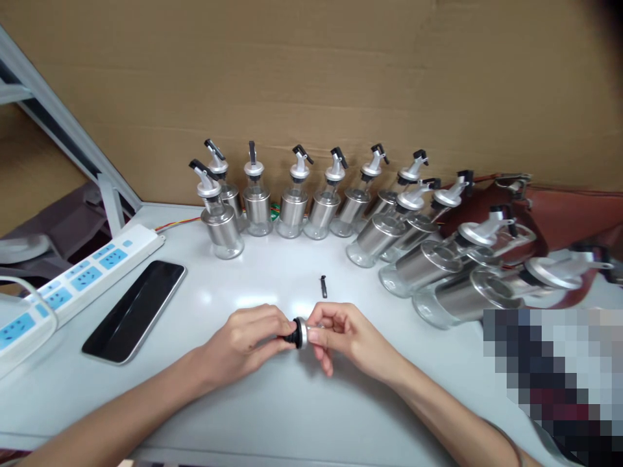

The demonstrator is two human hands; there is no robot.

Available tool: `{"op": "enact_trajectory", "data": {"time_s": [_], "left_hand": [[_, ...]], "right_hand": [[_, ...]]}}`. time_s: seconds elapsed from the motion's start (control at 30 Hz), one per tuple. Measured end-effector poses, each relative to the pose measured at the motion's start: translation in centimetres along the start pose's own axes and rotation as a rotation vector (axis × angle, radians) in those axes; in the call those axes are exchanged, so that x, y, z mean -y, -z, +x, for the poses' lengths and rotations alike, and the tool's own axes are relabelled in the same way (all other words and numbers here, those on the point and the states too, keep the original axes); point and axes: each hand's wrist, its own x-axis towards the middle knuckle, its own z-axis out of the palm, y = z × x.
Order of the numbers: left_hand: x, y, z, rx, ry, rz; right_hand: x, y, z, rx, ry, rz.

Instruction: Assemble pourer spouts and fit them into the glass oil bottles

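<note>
Between my two hands, just above the table, is a pourer stopper [302, 333] with a black ribbed plug and a silver collar, lying sideways. The fingers of my left hand [253, 337] are closed on its black plug end. My right hand [343, 334] pinches the spout end, which is mostly hidden behind the fingertips. A small black lever cap [324, 287] lies loose on the table just beyond my right hand. Behind it stand several glass bottles with steel sleeves, such as this bottle [293, 211], each topped by a silver pourer with a black lever.
A black phone [135, 312] lies at the left, beside a white power strip [78, 279] with blue sockets. Cardboard [311, 78] walls off the back. A brown leather bag [569, 220] sits at the right behind the bottles. The bottom right corner is pixelated.
</note>
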Motion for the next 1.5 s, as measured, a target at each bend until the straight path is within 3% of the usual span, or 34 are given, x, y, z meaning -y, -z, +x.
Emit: {"op": "enact_trajectory", "data": {"time_s": [0.17, 0.33, 0.4, 0.57, 0.77, 0.97, 1.1, 1.2, 1.3, 1.5], "left_hand": [[-0.4, -0.1, 0.0, -0.055, 0.091, -0.090], [-1.0, 0.2, 0.3, -0.084, 0.196, -0.192], [-0.9, 0.2, 0.4, -0.059, 0.201, -0.199], [-0.5, 0.2, 0.1, 0.023, 0.171, -0.162], [-0.7, 0.3, 0.1, -0.001, 0.192, -0.152], [-0.9, 0.4, 0.1, 0.041, 0.213, -0.181], [-0.8, 0.4, 0.1, 0.045, 0.197, -0.188], [-0.5, 0.2, 0.1, 0.003, 0.160, -0.178], [-0.2, 0.0, 0.1, -0.022, 0.173, -0.164], [-0.1, -0.1, 0.0, -0.017, 0.401, -0.289]], "right_hand": [[0.1, -0.3, -0.5, -0.034, 0.064, -0.056], [0.3, -0.3, -1.1, -0.097, 0.271, -0.355], [0.3, -0.3, -1.1, -0.106, 0.285, -0.410], [0.3, -0.5, -0.8, -0.059, 0.154, -0.256], [0.4, -0.5, -0.4, 0.046, 0.050, 0.011], [0.0, -0.2, -0.2, 0.130, -0.079, 0.127], [0.0, -0.3, -0.1, 0.154, -0.070, 0.146], [0.4, -0.3, -0.3, 0.099, -0.007, 0.053], [1.0, -0.1, -0.5, -0.040, 0.080, -0.101], [1.1, 0.5, -0.3, -0.178, 0.168, -0.097]]}}
